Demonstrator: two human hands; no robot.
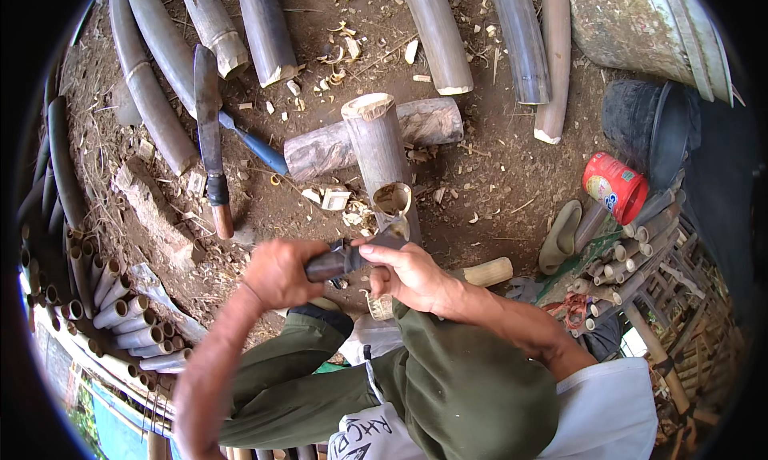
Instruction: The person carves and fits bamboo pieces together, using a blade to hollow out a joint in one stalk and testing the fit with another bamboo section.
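Observation:
My left hand [274, 274] is closed round the thick dark handle of a bladed tool [330, 265]. Toward its blade end, my right hand [418, 278] has its thumb laid along the top and its fingers curled beneath. The short blade meets a bamboo piece [378, 152] near a hollow cut in its side. That bamboo slopes toward me, its far end resting across a short log [316, 150]. Much of the near part is hidden by my hands and my raised knee. Left of the log lie a machete [210, 116] and a blue-handled tool [260, 150].
Long bamboo poles [436, 40] lie across the far ground among shavings. Cut bamboo tubes [140, 332] are stacked at left, more bamboo [632, 260] at right. A red tin [602, 178], black bucket [636, 120], large pale container [640, 28] and green shoe [558, 240] are at right.

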